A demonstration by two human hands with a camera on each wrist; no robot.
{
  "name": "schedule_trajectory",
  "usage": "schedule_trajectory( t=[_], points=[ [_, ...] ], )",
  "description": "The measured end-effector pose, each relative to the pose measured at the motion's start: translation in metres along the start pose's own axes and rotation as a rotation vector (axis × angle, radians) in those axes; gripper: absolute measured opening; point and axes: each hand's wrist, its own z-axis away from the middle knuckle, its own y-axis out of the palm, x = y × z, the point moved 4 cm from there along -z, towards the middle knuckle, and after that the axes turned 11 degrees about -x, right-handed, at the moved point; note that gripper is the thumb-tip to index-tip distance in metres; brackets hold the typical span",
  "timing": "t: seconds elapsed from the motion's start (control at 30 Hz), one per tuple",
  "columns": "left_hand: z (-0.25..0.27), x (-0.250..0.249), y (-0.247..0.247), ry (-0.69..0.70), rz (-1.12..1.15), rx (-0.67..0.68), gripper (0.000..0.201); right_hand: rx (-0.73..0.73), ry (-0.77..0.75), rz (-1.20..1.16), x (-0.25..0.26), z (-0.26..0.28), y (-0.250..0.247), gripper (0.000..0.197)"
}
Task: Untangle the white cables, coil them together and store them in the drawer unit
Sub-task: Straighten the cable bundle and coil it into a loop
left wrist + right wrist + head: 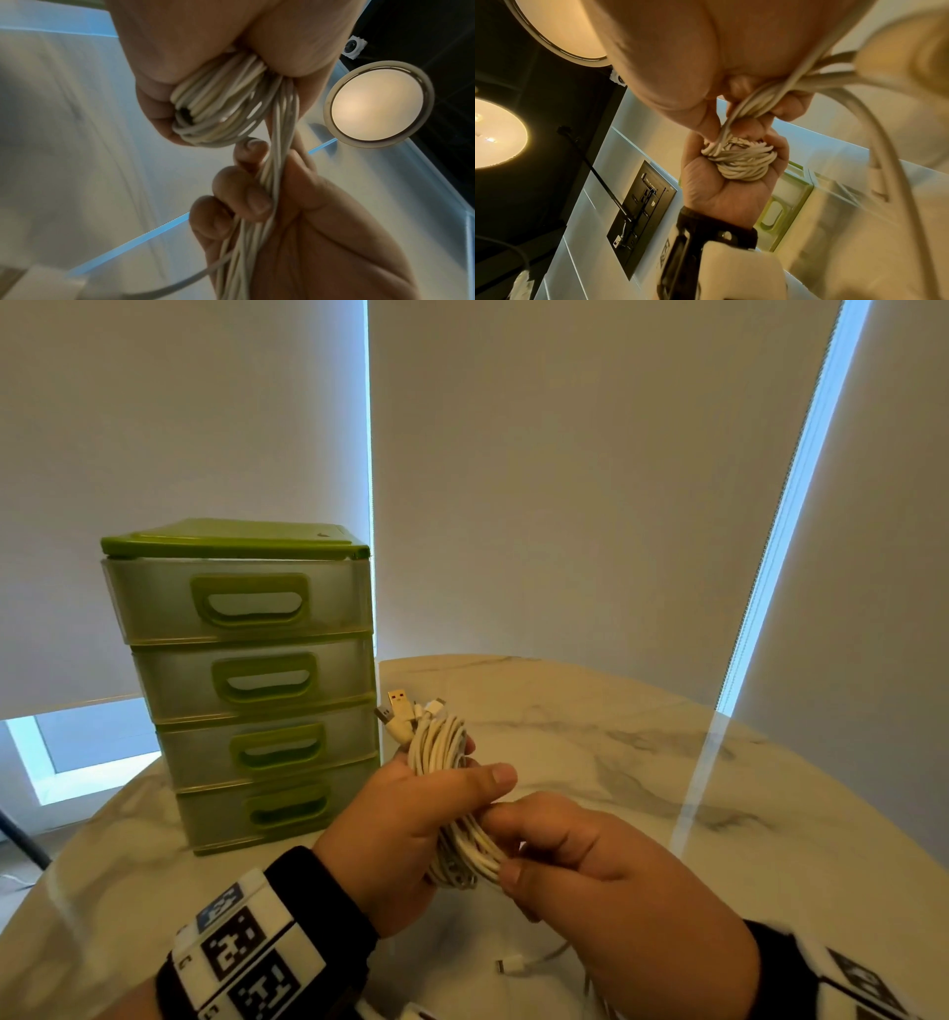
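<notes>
My left hand grips a coil of white cables above the marble table, with several USB plugs sticking up from the top of the bundle. My right hand pinches the loose strands running off the coil's lower end. In the left wrist view the coil sits in the left fist and the strands pass through the curled right fingers. The right wrist view shows the coil in the left palm. A free cable end lies on the table below the hands.
A green drawer unit with four shut drawers stands at the left on the round marble table. Roller blinds hang behind it. A round ceiling lamp shows in the wrist views.
</notes>
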Motion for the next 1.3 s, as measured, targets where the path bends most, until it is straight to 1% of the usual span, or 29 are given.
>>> schedule_trajectory(
  t=[0.1, 0.17, 0.27, 0.33, 0.37, 0.4, 0.43, 0.47, 0.5, 0.53, 0.57, 0.6, 0.63, 0.73, 0.8, 0.87, 0.93, 1.0, 1.07, 1.13, 1.2, 1.23, 1.27, 1.3],
  points=[
    [0.0, 0.0, 0.001, -0.008, -0.005, 0.009, 0.066, 0.018, -0.034, 0.021, 0.002, 0.001, 0.005, 0.035],
    [0.0, -0.001, 0.001, -0.003, -0.003, 0.033, 0.064, 0.037, -0.048, 0.032, 0.002, 0.001, 0.007, 0.04],
    [0.002, 0.001, 0.003, -0.005, 0.011, 0.048, 0.053, 0.085, -0.069, -0.009, 0.001, 0.003, 0.009, 0.043],
    [0.002, 0.002, 0.004, 0.002, 0.041, 0.009, 0.039, 0.14, -0.092, -0.024, 0.0, 0.006, 0.014, 0.05],
    [0.002, 0.003, 0.003, 0.016, 0.062, -0.022, 0.035, 0.146, -0.069, -0.077, 0.0, 0.006, 0.014, 0.051],
    [0.001, 0.003, 0.002, 0.035, 0.081, -0.057, 0.033, 0.115, 0.021, -0.183, -0.003, 0.005, 0.011, 0.049],
    [-0.001, 0.002, 0.0, 0.06, 0.101, -0.085, 0.033, 0.109, 0.114, -0.241, -0.007, 0.003, 0.008, 0.043],
    [-0.002, 0.001, -0.002, 0.087, 0.122, -0.106, 0.034, 0.115, 0.187, -0.261, -0.009, 0.002, 0.004, 0.032],
    [-0.002, -0.001, -0.003, 0.108, 0.143, -0.116, 0.034, 0.186, 0.23, -0.243, -0.012, 0.001, 0.0, 0.019],
    [-0.002, -0.002, -0.004, 0.122, 0.16, -0.119, 0.033, 0.304, 0.276, -0.251, -0.013, 0.002, -0.002, 0.009],
    [-0.002, -0.004, -0.004, 0.129, 0.177, -0.117, 0.033, 0.427, 0.316, -0.319, -0.014, 0.005, -0.002, 0.007],
    [-0.001, -0.005, -0.004, 0.134, 0.195, -0.111, 0.032, 0.486, 0.359, -0.435, -0.014, 0.007, -0.002, 0.011],
    [0.0, -0.005, -0.003, 0.139, 0.214, -0.103, 0.033, 0.515, 0.382, -0.546, -0.014, 0.007, -0.001, 0.015],
    [0.002, -0.009, -0.003, 0.165, 0.264, -0.084, 0.035, 0.57, 0.384, -0.776, -0.013, 0.009, 0.008, 0.027],
    [0.003, -0.013, -0.004, 0.173, 0.281, -0.075, 0.034, 0.617, 0.392, -0.852, -0.011, 0.01, 0.012, 0.028],
    [0.004, -0.016, -0.004, 0.172, 0.297, -0.05, 0.034, 0.651, 0.425, -0.836, -0.01, 0.012, 0.013, 0.025],
    [0.005, -0.016, -0.002, 0.157, 0.313, -0.021, 0.037, 0.688, 0.479, -0.745, -0.013, 0.013, 0.014, 0.025],
    [0.005, -0.011, 0.001, 0.136, 0.319, -0.002, 0.039, 0.703, 0.511, -0.583, -0.019, 0.012, 0.011, 0.025],
    [0.005, -0.005, 0.002, 0.096, 0.308, 0.0, 0.04, 0.713, 0.555, -0.346, -0.019, 0.006, 0.004, 0.025],
    [0.004, 0.002, 0.002, 0.041, 0.261, -0.013, 0.042, 0.69, 0.542, 0.011, -0.008, -0.008, -0.009, 0.021],
    [0.002, 0.006, 0.0, 0.006, 0.197, -0.043, 0.045, 0.617, 0.417, 0.538, 0.008, -0.028, -0.022, 0.018],
    [0.001, 0.007, -0.001, -0.006, 0.175, -0.056, 0.045, 0.584, 0.328, 0.781, 0.018, -0.036, -0.025, 0.023],
    [0.0, 0.007, -0.003, -0.015, 0.166, -0.068, 0.046, 0.565, 0.234, 0.961, 0.027, -0.042, -0.023, 0.03],
    [-0.001, 0.006, -0.004, -0.021, 0.163, -0.079, 0.046, 0.556, 0.154, 1.092, 0.032, -0.045, -0.018, 0.038]
  ],
)
